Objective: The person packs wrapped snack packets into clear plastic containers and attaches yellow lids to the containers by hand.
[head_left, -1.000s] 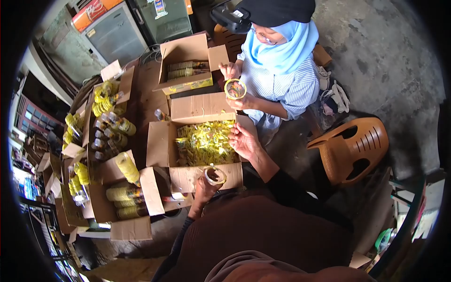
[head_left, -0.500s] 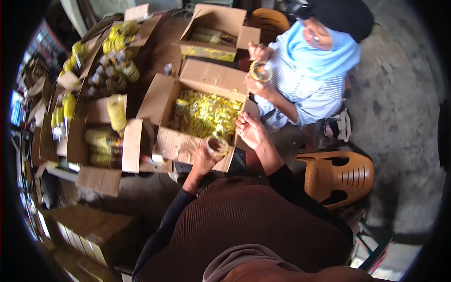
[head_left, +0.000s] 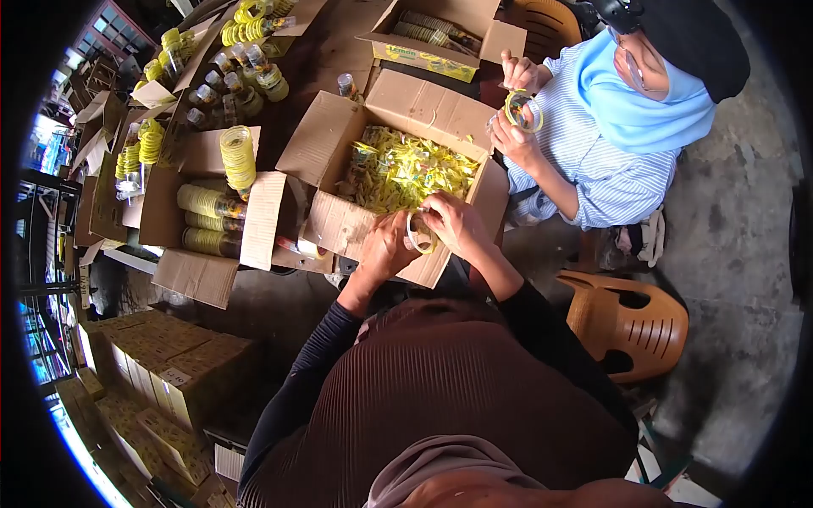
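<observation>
My left hand (head_left: 386, 247) is closed round a clear round cup (head_left: 421, 232) with a pale rim, tilted on its side over the near flap of an open carton (head_left: 334, 227). My right hand (head_left: 456, 222) is at the cup's far rim, its fingers pinched together; whatever they grip is too small to make out. Many yellow strips (head_left: 411, 169) fill the carton just beyond both hands. A co-worker (head_left: 593, 127) at the right holds another yellow-rimmed cup (head_left: 523, 111) in one hand, with the other hand raised beside it.
Stacked yellow-rimmed cups (head_left: 238, 159) stand by an open box (head_left: 161, 208) at the left. Another box (head_left: 423, 57) with cups is at the back. An orange-brown plastic chair (head_left: 635, 330) stands on the right, and closed cartons (head_left: 161, 356) are stacked at the lower left.
My right hand has moved from beside the carton to the cup in my left hand, and the cup has tipped sideways. The view has shifted, so the carton appears farther right and higher.
</observation>
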`<state>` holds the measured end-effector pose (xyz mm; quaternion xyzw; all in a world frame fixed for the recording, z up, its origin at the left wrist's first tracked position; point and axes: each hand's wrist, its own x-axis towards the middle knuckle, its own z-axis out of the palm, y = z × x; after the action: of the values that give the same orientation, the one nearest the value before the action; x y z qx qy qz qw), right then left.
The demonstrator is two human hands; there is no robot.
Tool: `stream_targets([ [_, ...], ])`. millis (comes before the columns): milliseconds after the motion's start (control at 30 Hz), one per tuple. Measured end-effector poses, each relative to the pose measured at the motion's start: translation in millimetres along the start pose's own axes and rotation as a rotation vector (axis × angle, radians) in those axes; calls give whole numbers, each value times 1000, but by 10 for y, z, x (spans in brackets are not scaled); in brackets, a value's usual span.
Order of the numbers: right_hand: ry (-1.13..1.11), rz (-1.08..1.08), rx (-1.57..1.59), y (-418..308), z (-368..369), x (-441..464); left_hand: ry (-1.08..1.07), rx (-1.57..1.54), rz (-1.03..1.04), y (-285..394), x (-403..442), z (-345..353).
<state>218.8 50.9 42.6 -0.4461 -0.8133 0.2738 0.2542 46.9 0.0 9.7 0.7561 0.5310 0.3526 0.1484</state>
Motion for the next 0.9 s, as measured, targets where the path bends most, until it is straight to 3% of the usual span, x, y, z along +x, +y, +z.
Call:
stream_targets([
  [233, 17, 19, 285, 17, 222, 163, -40, -36, -65, -42, 25, -221],
  [467, 136, 482, 1139, 2, 754, 371, 66, 73, -27, -262, 78, -400],
  [600, 168, 683, 1304, -78, 952, 501, 28, 118, -21, -484, 51, -470],
  [900, 290, 795, 1279, 34, 1412, 760, -46, 165, 9, -836, 87, -582],
])
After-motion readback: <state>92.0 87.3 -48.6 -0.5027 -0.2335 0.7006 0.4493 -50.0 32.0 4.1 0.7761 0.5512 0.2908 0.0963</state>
